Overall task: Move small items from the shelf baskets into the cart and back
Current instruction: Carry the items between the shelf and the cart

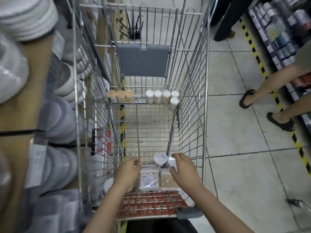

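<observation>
Reaching into the near end of the wire shopping cart [193, 98] with both hands, seemingly mid-way through loading or arranging small items. Right hand [182, 167] curled around a white heart-shaped box [171, 163], thumb below and fingers over the top, just beside a second heart-shaped box [159, 159] resting on the cart floor. Left hand [128, 172] hovering just left of those boxes, fingers loosely bent, holding nothing visible. Directly beneath and between the hands, two flat packs side by side: a clear packet with a printed card [149, 179] and a pack of wooden sticks, likely cotton swabs [170, 181]. Farther off, at the cart's far end, three open-topped toothpick jars [121, 96] on the left and five white-lidded jars [162, 96] on the right, standing upright in a row. Beyond the cart on the left, blurred shelving with stacked white bowls [65, 81]; shelf baskets not clearly visible. On the right aisle, another person's legs in sandals [262, 101] on the tiled floor [235, 148]. Judging by the grip, either setting the box down or lifting it out; impossible to say which. Next move calls for a firm hold on the smooth box and a clear path over the cart's rim.
</observation>
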A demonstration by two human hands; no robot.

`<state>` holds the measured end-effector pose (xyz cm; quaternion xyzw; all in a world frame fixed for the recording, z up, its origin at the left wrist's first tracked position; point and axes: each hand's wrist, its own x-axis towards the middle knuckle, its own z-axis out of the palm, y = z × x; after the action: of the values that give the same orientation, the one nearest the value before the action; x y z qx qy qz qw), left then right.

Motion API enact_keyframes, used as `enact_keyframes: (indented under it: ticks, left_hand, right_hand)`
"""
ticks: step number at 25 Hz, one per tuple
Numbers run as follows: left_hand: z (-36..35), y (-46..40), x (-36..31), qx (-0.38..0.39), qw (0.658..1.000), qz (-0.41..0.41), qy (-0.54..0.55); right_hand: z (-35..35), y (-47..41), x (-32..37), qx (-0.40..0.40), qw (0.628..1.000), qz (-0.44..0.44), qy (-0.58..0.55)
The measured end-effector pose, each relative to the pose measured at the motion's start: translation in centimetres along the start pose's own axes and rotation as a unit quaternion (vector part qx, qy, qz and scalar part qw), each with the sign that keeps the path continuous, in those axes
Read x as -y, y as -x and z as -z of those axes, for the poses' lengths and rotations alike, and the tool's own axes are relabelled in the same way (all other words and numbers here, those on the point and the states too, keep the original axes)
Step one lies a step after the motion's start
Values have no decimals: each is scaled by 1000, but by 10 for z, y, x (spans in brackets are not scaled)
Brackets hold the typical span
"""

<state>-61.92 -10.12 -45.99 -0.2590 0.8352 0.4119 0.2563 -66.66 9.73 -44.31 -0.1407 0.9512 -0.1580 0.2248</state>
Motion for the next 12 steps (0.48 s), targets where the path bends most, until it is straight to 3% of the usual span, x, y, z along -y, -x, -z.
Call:
enact_keyframes:
  ticks: [3, 6, 12]
  left_hand:
    - [41, 62, -14, -45, 996, -39, -64]
    - [70, 135, -31, -114, 980, -91, -133]
    - [60, 282, -45, -263, 961, -41, -69]
  right_hand:
    - [40, 37, 11, 13, 998, 55, 30]
    - [77, 68, 26, 82, 982, 131, 113]
    - [138, 130, 61, 102, 941, 295, 130]
